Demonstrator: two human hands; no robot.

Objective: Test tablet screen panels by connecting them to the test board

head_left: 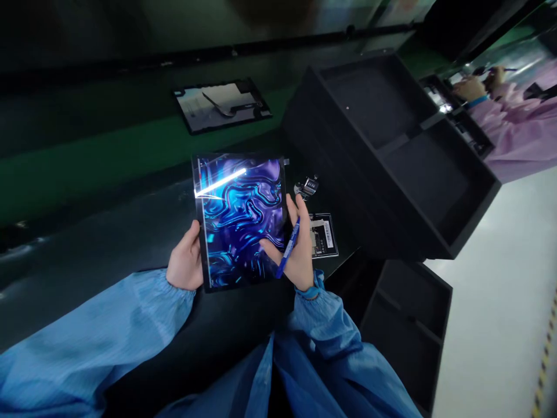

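Note:
A tablet [243, 226] with a lit blue and purple swirl on its screen is held up above the dark bench. My left hand [186, 258] grips its left edge, thumb at the front and the other fingers hidden behind. At the right edge is my right hand [300, 249], with a blue pen [288, 248] lying across its fingers and its thumb over the screen. A bright light streak reflects off the upper left of the glass. Just right of my right hand lies a flat part with a white label [328, 234], partly covered.
Stacked black trays with compartments [383, 157] stand at the right, another black tray [409, 325] lower down. A framed panel [223, 106] lies at the back. Small metallic parts [308, 186] sit beside the trays. A co-worker's pink sleeve [517, 133] and hands show far right.

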